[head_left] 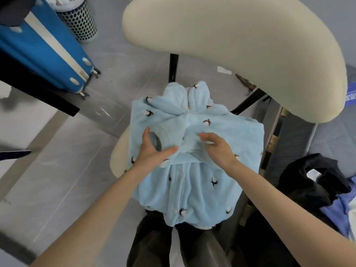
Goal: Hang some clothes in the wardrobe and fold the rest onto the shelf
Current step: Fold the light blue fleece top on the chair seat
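A light blue fleece garment [192, 182] with small dark-and-white motifs and white buttons lies spread over a cream chair seat [119, 157], its lower part hanging off the front edge. Both sleeves are folded across its middle. My left hand [152, 151] lies on the left folded sleeve, fingers straight and thumb spread to the right. My right hand [217, 147] hovers over or touches the right folded sleeve, fingers loosely bent; whether it pinches cloth is unclear.
The chair's cream backrest [240, 47] curves above the garment. A pile of dark and blue clothes [317, 185] lies at the right. A blue suitcase [44, 49] and a perforated bin [81, 20] stand at upper left on the grey tile floor.
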Motion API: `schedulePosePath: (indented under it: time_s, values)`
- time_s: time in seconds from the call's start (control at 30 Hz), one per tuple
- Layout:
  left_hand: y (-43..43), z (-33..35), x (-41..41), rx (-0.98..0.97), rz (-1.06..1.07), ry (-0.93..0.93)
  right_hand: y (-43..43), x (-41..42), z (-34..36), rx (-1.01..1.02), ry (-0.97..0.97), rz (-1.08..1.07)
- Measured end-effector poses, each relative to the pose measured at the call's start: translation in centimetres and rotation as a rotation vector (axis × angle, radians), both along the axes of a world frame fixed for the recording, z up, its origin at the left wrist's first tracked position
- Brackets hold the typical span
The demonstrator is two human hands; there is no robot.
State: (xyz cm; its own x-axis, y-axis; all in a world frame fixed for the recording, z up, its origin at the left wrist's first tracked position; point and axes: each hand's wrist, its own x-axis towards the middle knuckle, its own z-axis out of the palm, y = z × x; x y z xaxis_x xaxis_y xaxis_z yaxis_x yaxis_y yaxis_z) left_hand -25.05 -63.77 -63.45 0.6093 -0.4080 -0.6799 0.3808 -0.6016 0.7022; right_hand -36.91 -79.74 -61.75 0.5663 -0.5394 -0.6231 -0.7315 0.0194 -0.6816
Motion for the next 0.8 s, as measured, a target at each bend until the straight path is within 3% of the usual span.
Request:
schedulePosePath:
  time_s: [0.2,0.3,0.4,0.47,0.53,0.63,0.7,0.8]
  values:
    - [-1.5,-2.0,-0.4,0.138,0.114,-0.149,0.7,-0.4,-1.4,-0.115,-0.003,0.082]
    - [-1.7,-0.8,0.9,0.010,0.098,-0.164,0.9,-0.7,-1.5,-0.277,0.011,0.166]
    - [-1.0,0.8,3.4,-0.047,0.108,-0.314,1.3,-0.6,-1.7,-0.447,0.076,0.277]
    - [0.1,0.7,5.4,-0.001,0.157,-0.419,1.6,-0.2,-2.0,-0.475,0.128,0.356]
    - [1.5,-0.4,7.0,0.128,0.153,-0.399,1.8,0.2,-2.7,-0.466,0.198,0.462]
    - [2.8,-1.5,7.1,0.313,-0.027,-0.335,2.2,0.4,-3.8,-0.376,0.320,0.540]
    - [3.2,-1.6,5.8,0.366,-0.191,-0.559,2.4,0.2,-4.4,-0.389,0.360,0.558]
    - [2.3,-2.1,3.3,0.257,-0.596,-0.902,2.4,-0.1,-4.7,-0.480,0.336,0.525]
